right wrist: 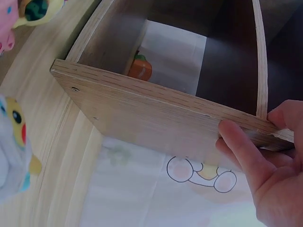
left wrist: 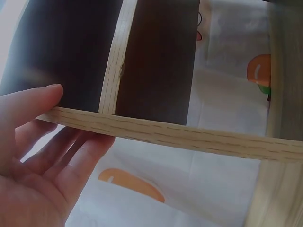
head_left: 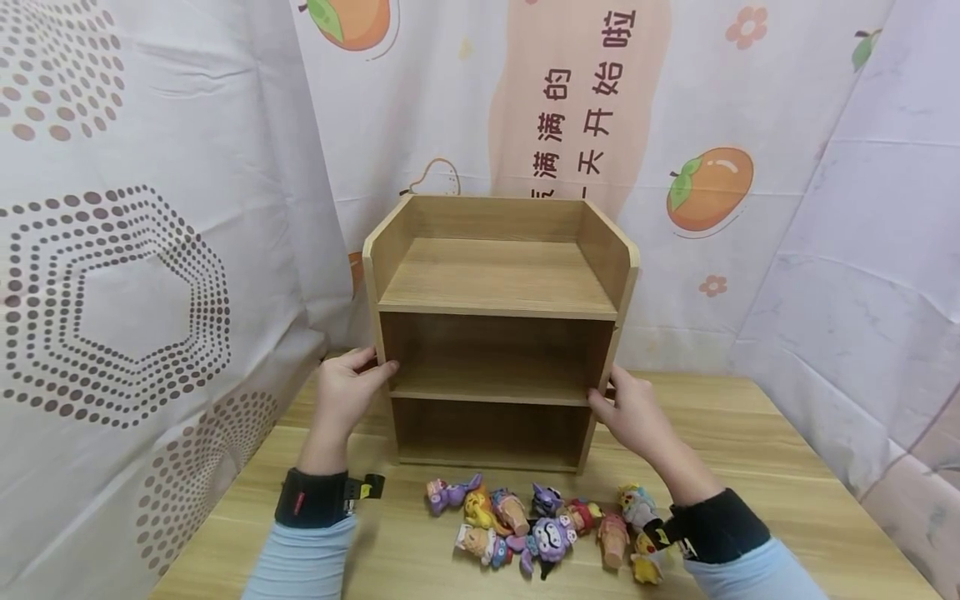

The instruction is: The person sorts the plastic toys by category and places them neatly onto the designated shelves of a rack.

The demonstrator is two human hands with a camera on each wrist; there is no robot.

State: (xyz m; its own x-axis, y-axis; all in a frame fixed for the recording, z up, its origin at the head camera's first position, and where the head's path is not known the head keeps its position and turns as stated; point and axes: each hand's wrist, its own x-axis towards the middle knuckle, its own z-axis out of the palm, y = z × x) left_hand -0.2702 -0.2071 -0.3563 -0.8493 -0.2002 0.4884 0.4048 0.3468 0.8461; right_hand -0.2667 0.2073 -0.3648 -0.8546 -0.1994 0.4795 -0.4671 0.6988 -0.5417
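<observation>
A small wooden shelf (head_left: pixel 498 277) with a raised rim on top and two compartments below stands upright on the table in the head view. My left hand (head_left: pixel 347 392) grips its left side panel, thumb at the front edge and fingers along the outer face; the left wrist view shows the same hand (left wrist: pixel 47 165) on that panel (left wrist: pixel 156 129). On the opposite side my right hand (head_left: pixel 636 414) holds the right panel near the middle board. In the right wrist view, fingers of the right hand (right wrist: pixel 270 165) lie along the outside of this panel (right wrist: pixel 142 113).
Several small toy figures (head_left: pixel 550 537) lie in front of the shelf on the wooden table (head_left: pixel 405 546), some close to my right wrist. Behind hangs a printed curtain (head_left: pixel 450 108); another dotted curtain (head_left: pixel 157 308) hangs along the left edge.
</observation>
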